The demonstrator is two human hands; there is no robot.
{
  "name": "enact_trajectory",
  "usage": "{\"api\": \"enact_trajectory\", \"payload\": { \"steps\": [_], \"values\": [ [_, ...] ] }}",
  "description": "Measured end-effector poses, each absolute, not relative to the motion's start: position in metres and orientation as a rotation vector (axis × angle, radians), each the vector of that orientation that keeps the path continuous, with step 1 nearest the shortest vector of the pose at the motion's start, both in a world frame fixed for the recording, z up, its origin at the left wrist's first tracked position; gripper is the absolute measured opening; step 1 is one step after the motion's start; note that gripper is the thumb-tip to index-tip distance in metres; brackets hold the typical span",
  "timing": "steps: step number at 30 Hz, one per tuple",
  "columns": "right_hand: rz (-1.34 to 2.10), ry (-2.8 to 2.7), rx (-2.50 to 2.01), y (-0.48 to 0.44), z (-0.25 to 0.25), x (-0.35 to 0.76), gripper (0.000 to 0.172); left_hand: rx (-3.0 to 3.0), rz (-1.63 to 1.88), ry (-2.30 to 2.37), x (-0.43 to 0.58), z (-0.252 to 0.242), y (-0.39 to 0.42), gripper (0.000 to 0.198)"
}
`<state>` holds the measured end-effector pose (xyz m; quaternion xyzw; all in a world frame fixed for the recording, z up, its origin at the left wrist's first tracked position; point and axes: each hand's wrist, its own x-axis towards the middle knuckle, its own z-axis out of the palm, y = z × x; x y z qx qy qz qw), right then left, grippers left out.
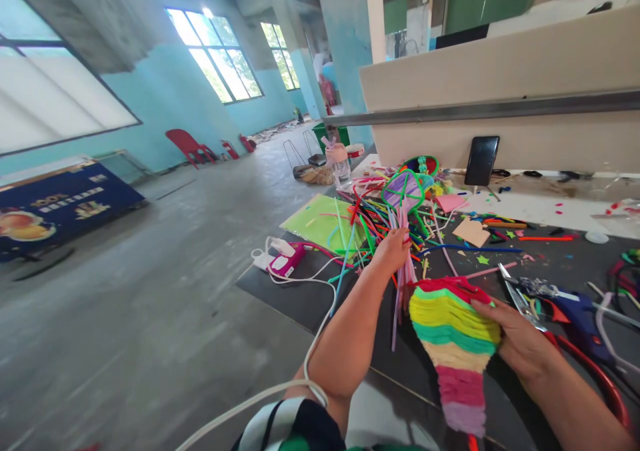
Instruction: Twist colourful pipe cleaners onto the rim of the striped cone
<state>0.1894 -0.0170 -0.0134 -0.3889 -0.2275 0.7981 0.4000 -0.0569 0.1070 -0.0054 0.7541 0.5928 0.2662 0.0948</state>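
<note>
My left hand (393,251) is closed round a bunch of pale pink and lilac pipe cleaners (403,291) above the dark table. Between the thumb and fingers of my right hand (520,334) is a striped pipe-cleaner piece (453,344), wide at the top and narrow below. Its bands run red, green, yellow, teal, beige, dark pink and lilac, and a red stem shows underneath. Just past my left hand lies a purple shape with a green pipe-cleaner outline (403,191). Many loose coloured pipe cleaners (367,221) spread around it.
Scissors (520,298) and a blue glue gun (583,314) lie at the right. A phone (482,160) leans on the partition. A pink power adapter (287,261) with a white cable sits at the table's left edge. Behind it are a green sheet (320,221) and a clear bottle (339,164).
</note>
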Motion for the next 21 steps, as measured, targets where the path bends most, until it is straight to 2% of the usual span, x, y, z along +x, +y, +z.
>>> {"api": "enact_trajectory", "payload": {
  "steps": [8, 14, 17, 21],
  "values": [
    [2.016, -0.634, -0.928, -0.019, -0.012, 0.189, 0.035, 2.012, 0.839, 2.058, -0.096, 0.001, 0.113, 0.03],
    [2.028, -0.616, -0.881, -0.02, -0.01, 0.188, 0.041, 2.172, 0.818, 1.883, -0.07, 0.003, 0.108, 0.039],
    [2.027, -0.592, -0.879, -0.02, -0.009, 0.188, 0.039, 2.178, 0.71, 1.891, -0.068, 0.002, 0.108, 0.051],
    [2.026, -0.571, -0.87, -0.02, -0.01, 0.188, 0.03, 2.103, 0.659, 1.995, -0.088, 0.005, 0.109, 0.053]
  ]
}}
